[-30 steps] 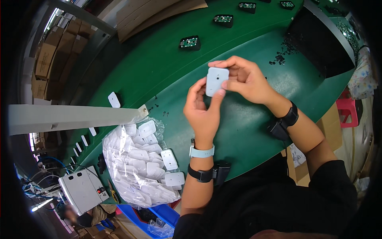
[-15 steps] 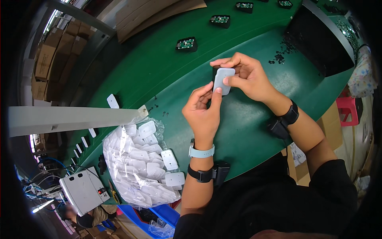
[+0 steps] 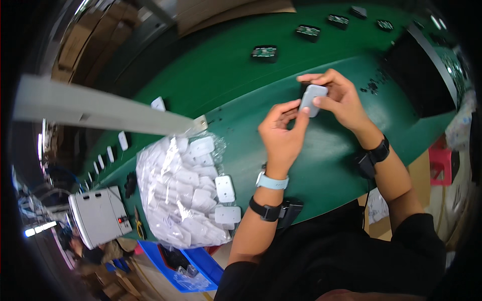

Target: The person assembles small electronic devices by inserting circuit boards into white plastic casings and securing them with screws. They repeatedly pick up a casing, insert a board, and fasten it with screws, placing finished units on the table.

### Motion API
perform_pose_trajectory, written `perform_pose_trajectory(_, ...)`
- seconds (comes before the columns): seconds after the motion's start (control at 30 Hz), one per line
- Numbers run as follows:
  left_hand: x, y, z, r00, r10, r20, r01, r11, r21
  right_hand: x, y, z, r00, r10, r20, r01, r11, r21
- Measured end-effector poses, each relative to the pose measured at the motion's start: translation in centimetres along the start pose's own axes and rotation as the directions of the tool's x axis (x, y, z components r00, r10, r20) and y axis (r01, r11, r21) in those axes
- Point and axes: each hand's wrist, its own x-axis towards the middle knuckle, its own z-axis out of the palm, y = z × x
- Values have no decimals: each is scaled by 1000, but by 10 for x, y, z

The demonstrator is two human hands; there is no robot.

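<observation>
Between both hands, above the green table [image 3: 331,145], is a small device with a white plastic cover [image 3: 313,100] on a black housing [image 3: 305,88]. My left hand [image 3: 283,128] pinches its lower end, thumb on the white face. My right hand [image 3: 341,98] holds the upper right side, its thumb pressed on the cover and its fingers behind. Most of the black housing is hidden by the cover and fingers. Left of my left forearm lies a clear bag of white plastic covers [image 3: 173,195], with loose covers [image 3: 225,188] at its right edge.
Black housings with green circuit boards [image 3: 264,53] stand along the far green belt. Small black screws [image 3: 372,85] lie near a black bin [image 3: 422,75] at right. A grey metal bar [image 3: 110,108] juts in from the left. Pliers [image 3: 139,223] lie beside a white machine [image 3: 100,215].
The view has shifted and tilted, so the table and bag appear moved. Both hands keep their hold on the device, which looks slightly more tilted.
</observation>
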Motion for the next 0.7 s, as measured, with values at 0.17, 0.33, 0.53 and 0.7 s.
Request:
perform_pose_trajectory(0.17, 6, -3, -1, 993, -23, -116, 11, 994, -107, 10, -1, 14, 998, 65, -24, -67, 993, -100)
perform_pose_trajectory(0.33, 5, -15, -6, 907, 74, -413, -79, 997, 6, 122, -4, 51, 978, 69, 196, 4, 937, -349)
perform_pose_trajectory(0.53, 3, -2, -4, 969, 178, -172, -97, 913, 396, 206, 74, 118, 917, 262, 301, 9, 740, -673)
perform_pose_trajectory(0.7, 2, 7, -6, 974, 120, -189, -46, 932, 359, 209, 75, 119, 898, 209, 388, 265, 448, -854)
